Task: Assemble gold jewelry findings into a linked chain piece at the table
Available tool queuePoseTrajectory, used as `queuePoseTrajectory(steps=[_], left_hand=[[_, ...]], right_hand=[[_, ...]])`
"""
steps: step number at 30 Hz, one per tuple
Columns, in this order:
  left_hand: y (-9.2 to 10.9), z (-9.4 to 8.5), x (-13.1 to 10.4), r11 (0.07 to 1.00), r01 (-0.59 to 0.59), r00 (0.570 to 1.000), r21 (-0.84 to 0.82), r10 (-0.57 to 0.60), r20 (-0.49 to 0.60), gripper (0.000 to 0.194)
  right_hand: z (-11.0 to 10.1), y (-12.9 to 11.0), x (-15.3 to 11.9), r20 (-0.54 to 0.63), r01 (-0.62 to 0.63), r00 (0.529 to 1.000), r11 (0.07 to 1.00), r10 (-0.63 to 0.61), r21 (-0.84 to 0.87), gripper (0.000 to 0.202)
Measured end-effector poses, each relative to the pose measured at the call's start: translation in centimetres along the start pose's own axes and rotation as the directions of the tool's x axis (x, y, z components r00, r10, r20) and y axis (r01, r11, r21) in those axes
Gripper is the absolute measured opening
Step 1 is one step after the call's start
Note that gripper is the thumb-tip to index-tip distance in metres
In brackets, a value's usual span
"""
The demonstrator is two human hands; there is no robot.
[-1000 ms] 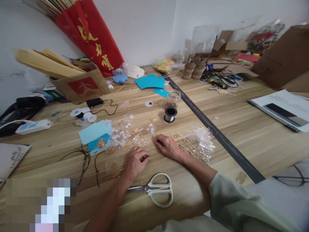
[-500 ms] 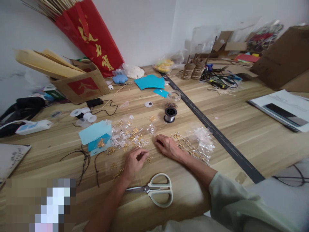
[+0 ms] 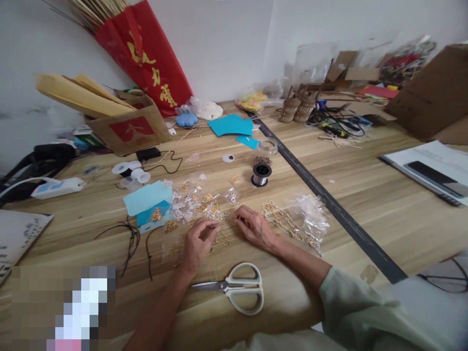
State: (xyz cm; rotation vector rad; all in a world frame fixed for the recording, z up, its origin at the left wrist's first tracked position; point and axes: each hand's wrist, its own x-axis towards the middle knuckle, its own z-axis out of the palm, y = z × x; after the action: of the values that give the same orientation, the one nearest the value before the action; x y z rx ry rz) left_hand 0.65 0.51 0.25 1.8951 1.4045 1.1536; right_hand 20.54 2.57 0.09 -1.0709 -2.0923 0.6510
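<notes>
My left hand (image 3: 198, 242) is over the table with thumb and fingers pinched together; whatever they hold is too small to make out. Thin gold chain (image 3: 224, 242) lies just right of it. Across a small gap, my right hand (image 3: 255, 229) rests with its fingers closed, their tips hiding anything between them. Silver and gold jewelry charms (image 3: 186, 207) are spread beyond both hands, beside a little bag of silver rings (image 3: 232, 196). Chain necklaces (image 3: 281, 223) lie right of my right hand. White-handled scissors (image 3: 224, 286) lie slightly parted nearer me.
A wire spool (image 3: 261, 176) stands before a glass jar (image 3: 266, 150) of small beads. Blue cards (image 3: 146, 199) and black cord (image 3: 127, 241) lie left. Crumpled clear plastic bags (image 3: 312, 214) sit beside a long dark strip (image 3: 310, 178). A cardboard box (image 3: 429, 92) stands far right.
My left hand has drawn slightly left, uncovering more of the gold chain. My right hand has barely moved. The whole view has shifted a little.
</notes>
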Motion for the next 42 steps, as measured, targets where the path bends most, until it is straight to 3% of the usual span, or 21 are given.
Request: queuePoseTrajectory(steps=[12, 18, 32, 42], left_hand=[[0.7, 0.0, 0.2, 0.994, -0.101, 0.993, 0.04, 0.099, 0.064, 0.004], [0.6, 0.2, 0.1, 0.991, -0.133, 0.988, 0.032, 0.13, 0.084, 0.009], [0.4, 0.2, -0.1, 0.99, -0.14, 0.985, 0.011, 0.138, 0.105, 0.013], [0.3, 0.3, 0.0, 0.988, -0.146, 0.985, 0.044, 0.141, 0.095, 0.013]], right_hand=[[1.1, -1.0, -0.7, 0.072, 0.138, 0.989, 0.988, -0.133, -0.073, 0.013], [1.5, -1.1, -0.7, 0.085, 0.149, 0.986, 0.982, -0.14, -0.114, 0.012], [2.1, -0.9, -0.6, -0.014, 0.176, 0.984, 0.984, -0.176, 0.036, 0.01], [1.5, -1.5, -0.5, 0.039, 0.148, 0.988, 0.989, -0.147, -0.026, 0.015]])
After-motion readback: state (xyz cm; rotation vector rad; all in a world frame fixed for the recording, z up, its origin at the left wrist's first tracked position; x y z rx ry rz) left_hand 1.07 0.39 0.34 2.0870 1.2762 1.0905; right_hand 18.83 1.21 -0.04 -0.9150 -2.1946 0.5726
